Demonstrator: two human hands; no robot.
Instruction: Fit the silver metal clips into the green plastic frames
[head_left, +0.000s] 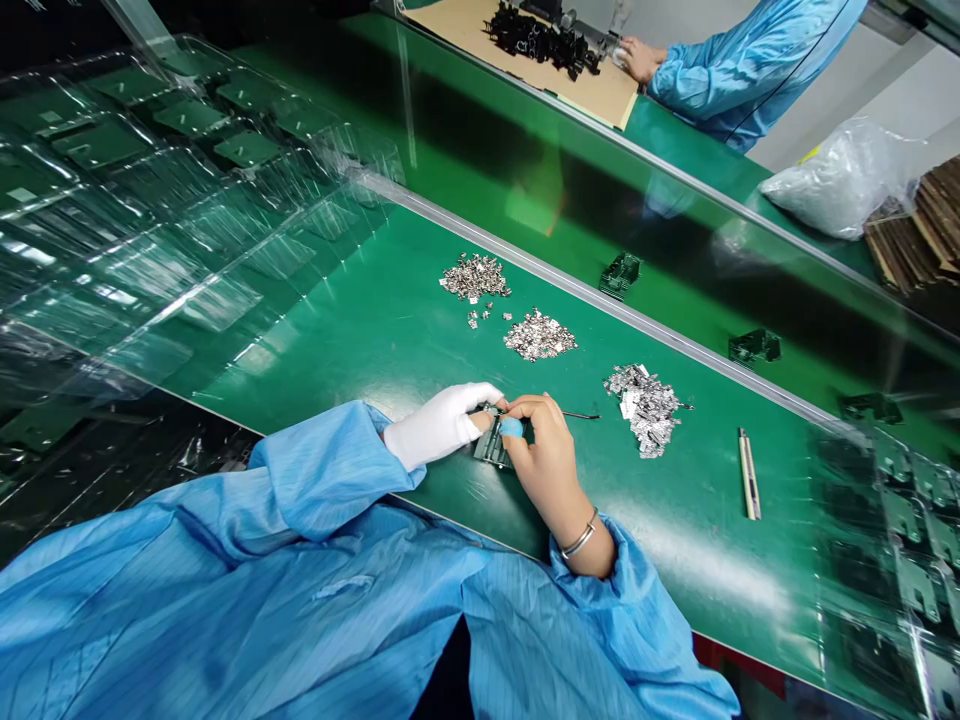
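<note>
My left hand point(442, 422), in a white glove that leaves the fingertips bare, grips a small dark bracket-like part point(492, 446) just above the green table. My right hand point(546, 450) is bare, with blue tape on one finger and a bracelet at the wrist. Its fingers are pinched together over the top of the same part, and whatever sits between them is hidden. A thin black rod point(582, 415) sticks out to the right from behind my right hand; I cannot tell whether it is held or lying down.
Three piles of small metal pieces, a left pile point(475, 277), a middle pile point(540, 335) and a right pile point(646, 408), lie beyond my hands. A utility knife point(748, 475) rests farther right. Clear plastic trays point(187, 260) stand left, others point(900, 560) right. Behind a clear partition point(525, 265), a co-worker's hand point(637, 60) handles parts.
</note>
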